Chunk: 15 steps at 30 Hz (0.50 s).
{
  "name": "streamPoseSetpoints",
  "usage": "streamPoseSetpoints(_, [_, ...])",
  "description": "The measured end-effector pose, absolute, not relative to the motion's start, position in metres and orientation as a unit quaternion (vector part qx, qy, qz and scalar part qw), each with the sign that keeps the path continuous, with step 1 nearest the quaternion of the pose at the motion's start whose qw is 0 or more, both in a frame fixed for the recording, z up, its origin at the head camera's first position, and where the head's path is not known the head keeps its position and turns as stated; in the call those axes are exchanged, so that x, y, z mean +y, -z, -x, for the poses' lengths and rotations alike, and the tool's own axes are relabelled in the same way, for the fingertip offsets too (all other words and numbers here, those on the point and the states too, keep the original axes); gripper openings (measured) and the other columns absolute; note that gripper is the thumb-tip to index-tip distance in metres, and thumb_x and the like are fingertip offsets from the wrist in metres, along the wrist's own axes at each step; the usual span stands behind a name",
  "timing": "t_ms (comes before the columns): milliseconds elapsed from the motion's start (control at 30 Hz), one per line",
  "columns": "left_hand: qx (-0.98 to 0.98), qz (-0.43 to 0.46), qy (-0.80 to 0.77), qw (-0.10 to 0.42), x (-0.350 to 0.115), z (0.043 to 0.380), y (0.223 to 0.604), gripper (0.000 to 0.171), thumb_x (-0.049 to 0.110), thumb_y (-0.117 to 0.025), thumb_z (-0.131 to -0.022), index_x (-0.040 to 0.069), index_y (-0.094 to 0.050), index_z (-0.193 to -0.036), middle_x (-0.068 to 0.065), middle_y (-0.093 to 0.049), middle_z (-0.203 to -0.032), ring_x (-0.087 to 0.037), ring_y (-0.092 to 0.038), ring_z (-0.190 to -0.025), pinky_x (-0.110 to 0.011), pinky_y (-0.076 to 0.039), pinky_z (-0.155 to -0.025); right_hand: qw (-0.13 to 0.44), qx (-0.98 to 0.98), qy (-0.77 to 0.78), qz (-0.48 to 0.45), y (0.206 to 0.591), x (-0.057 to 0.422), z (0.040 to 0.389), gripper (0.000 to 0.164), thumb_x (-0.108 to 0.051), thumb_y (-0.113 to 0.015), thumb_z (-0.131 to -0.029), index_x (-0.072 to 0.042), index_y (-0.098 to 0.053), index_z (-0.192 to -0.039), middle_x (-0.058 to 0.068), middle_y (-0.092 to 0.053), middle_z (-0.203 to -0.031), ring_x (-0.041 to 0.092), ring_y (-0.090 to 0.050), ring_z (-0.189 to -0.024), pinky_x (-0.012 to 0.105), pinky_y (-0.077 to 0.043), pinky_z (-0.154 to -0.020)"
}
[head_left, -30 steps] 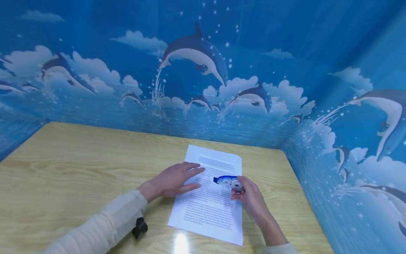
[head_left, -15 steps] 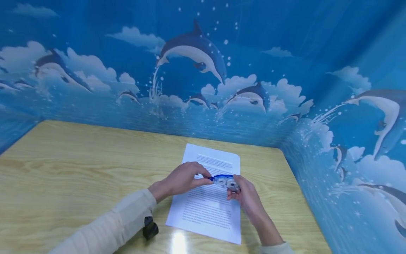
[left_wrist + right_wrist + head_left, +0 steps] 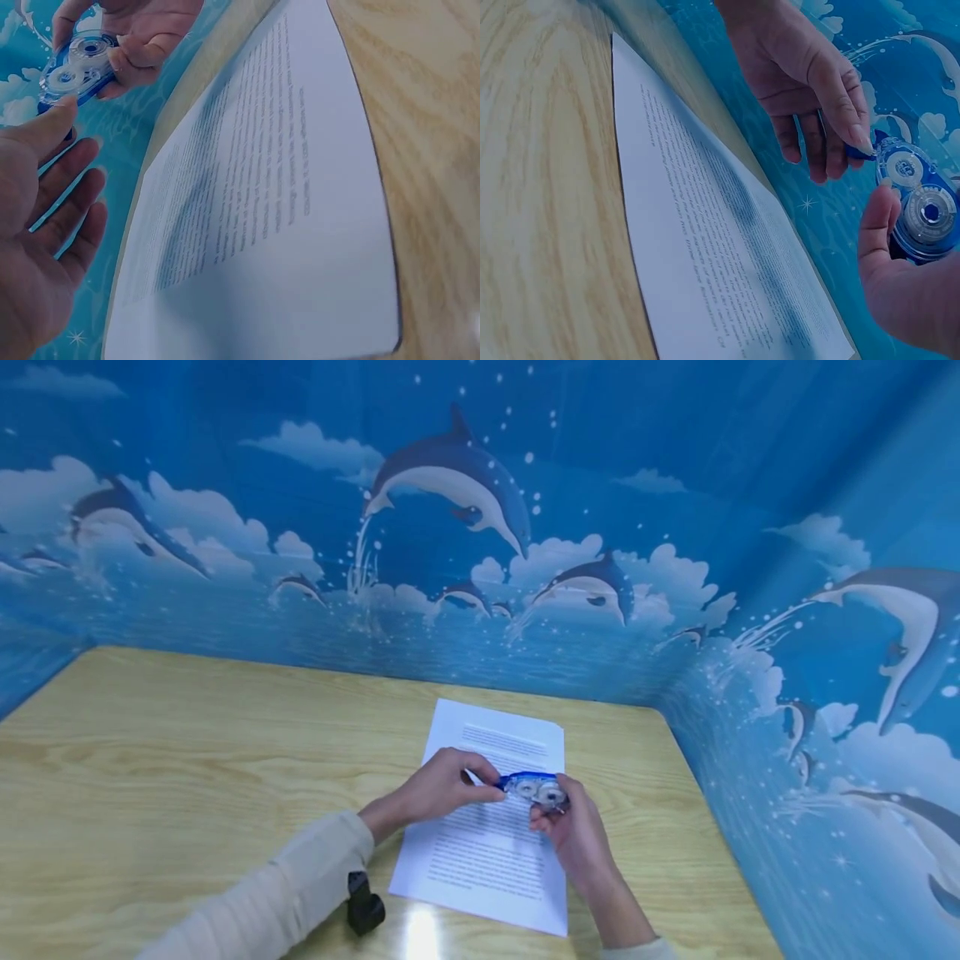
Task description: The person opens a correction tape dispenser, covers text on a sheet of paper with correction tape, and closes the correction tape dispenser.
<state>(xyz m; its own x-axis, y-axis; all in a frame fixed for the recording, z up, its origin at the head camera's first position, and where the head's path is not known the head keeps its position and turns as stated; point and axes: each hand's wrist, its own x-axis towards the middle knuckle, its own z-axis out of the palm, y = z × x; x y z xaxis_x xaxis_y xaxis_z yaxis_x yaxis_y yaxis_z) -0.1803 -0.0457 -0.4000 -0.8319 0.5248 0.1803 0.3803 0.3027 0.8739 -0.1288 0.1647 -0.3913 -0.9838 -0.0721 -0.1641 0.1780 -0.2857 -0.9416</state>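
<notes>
A blue correction tape with a clear body and two white reels is held over the printed paper. My right hand grips its wider end between thumb and fingers. At the narrow end, my left hand pinches the blue tip between thumb and index finger, the other fingers extended loosely. In the left wrist view both reels of the correction tape face the camera. The right wrist view shows the left thumb pressed on the blue tip.
The paper lies on a light wood-grain table. Behind and to the right hangs a blue curtain printed with dolphins. A black device sits under the left sleeve.
My left hand has come off the paper, moved right and taken hold of the correction tape's tip. The right hand keeps its grip, and the reels now face the head camera more.
</notes>
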Motion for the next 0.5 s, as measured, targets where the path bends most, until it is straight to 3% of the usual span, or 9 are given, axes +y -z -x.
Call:
streamPoseSetpoints(233, [0.802, -0.260, -0.533, 0.068, -0.032, 0.179, 0.408, 0.016, 0.027, -0.081, -0.089, 0.012, -0.074, -0.088, 0.006, -0.072, -0.085, -0.008, -0.065, -0.082, -0.025, -0.055, -0.076, 0.069, 0.600, 0.794, -0.067, 0.394, 0.159, 0.130, 0.032, -0.036, -0.043, -0.109, -0.009, -0.058, -0.104, -0.003, -0.060, -0.079, 0.005, -0.056, -0.067, 0.017, -0.049, -0.063])
streamPoseSetpoints(367, [0.832, -0.255, -0.487, 0.074, -0.041, 0.182, 0.406, 0.031, 0.030, -0.081, -0.088, 0.009, -0.073, -0.110, -0.003, -0.074, -0.105, -0.020, -0.068, -0.101, -0.036, -0.055, -0.090, 0.039, 0.608, 0.786, -0.105, 0.391, 0.161, 0.133, 0.031, -0.037, -0.053, -0.106, -0.007, -0.052, -0.109, -0.003, -0.057, -0.086, 0.007, -0.054, -0.072, 0.017, -0.047, -0.066])
streamPoseSetpoints(500, [0.901, -0.271, -0.335, 0.054, -0.069, 0.189, 0.407, 0.053, 0.037, -0.079, -0.089, 0.009, -0.065, -0.132, -0.010, -0.064, -0.131, -0.029, -0.058, -0.123, -0.047, -0.046, -0.105, 0.010, 0.580, 0.802, -0.139, 0.388, 0.168, 0.137, 0.028, -0.036, -0.058, -0.104, -0.009, -0.052, -0.108, -0.003, -0.053, -0.090, 0.008, -0.052, -0.074, 0.017, -0.045, -0.067])
